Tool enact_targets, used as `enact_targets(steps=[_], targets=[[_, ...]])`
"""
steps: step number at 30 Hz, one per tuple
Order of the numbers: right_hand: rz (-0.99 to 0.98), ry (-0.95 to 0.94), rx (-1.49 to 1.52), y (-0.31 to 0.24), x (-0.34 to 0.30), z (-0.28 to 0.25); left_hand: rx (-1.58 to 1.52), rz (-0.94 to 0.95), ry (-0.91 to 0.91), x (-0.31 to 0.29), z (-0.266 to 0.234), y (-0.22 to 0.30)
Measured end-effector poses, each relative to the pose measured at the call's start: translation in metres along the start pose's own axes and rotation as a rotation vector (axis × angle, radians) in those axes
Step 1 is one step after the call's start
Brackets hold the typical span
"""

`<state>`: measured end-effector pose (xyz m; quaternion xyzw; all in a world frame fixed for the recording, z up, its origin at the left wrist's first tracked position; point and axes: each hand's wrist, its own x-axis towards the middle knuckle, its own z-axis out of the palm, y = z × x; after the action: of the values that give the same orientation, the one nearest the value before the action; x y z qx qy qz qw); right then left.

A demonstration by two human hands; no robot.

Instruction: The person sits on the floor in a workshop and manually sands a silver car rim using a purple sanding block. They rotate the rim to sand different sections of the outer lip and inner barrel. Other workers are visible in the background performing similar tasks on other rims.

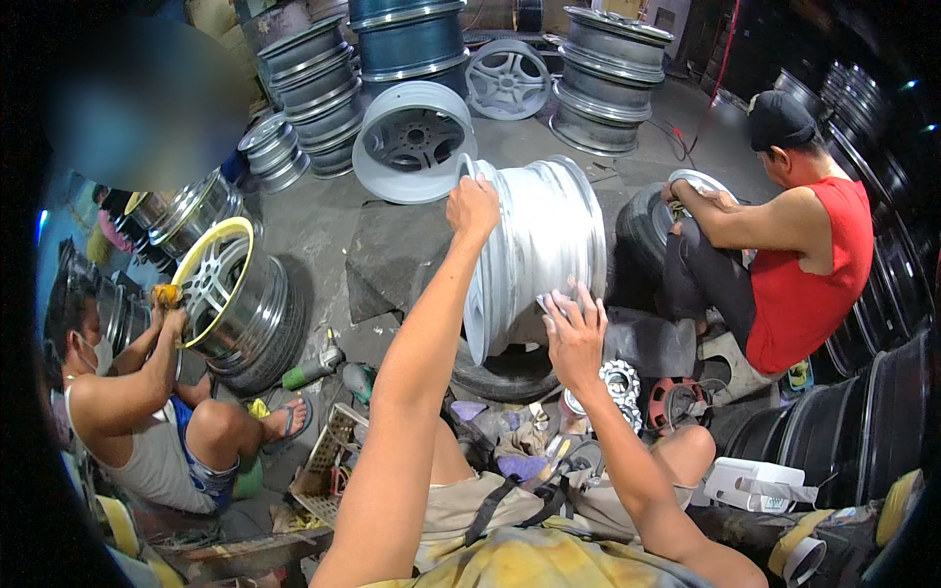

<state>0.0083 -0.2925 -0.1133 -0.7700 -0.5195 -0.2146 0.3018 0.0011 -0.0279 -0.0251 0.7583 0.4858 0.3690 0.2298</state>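
Observation:
A silvery-grey wheel rim stands on its tread side in front of me, above a dark tire. My left hand is closed over the upper left edge of the rim. Against the lower right of its barrel lies my right hand, fingers spread, their tips dusted pale. A small greyish edge shows beside those fingers; what it is I cannot make out.
At left a person works on a yellow-lipped rim. To the right a person in a red top bends over a tire. Stacked rims stand behind. A green power tool and plastic crate lie near my legs.

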Motion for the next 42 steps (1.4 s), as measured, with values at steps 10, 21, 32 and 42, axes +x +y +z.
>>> enact_targets(steps=[10, 21, 32, 42], targets=[[0.880, -0.056, 1.377, 0.071, -0.039, -0.023, 0.159, 0.247, 0.148, -0.012, -0.011, 0.007], [0.799, -0.081, 1.273, 0.077, -0.056, -0.025, 0.671, 1.110, -0.337, -0.069, -0.005, -0.005], [0.737, -0.074, 1.178, 0.067, -0.062, -0.027, 0.606, 1.111, -0.205, -0.096, -0.006, -0.008], [0.647, -0.089, 0.635, 0.080, -0.074, -0.028, 0.616, 1.113, -0.242, -0.110, -0.016, -0.026]])
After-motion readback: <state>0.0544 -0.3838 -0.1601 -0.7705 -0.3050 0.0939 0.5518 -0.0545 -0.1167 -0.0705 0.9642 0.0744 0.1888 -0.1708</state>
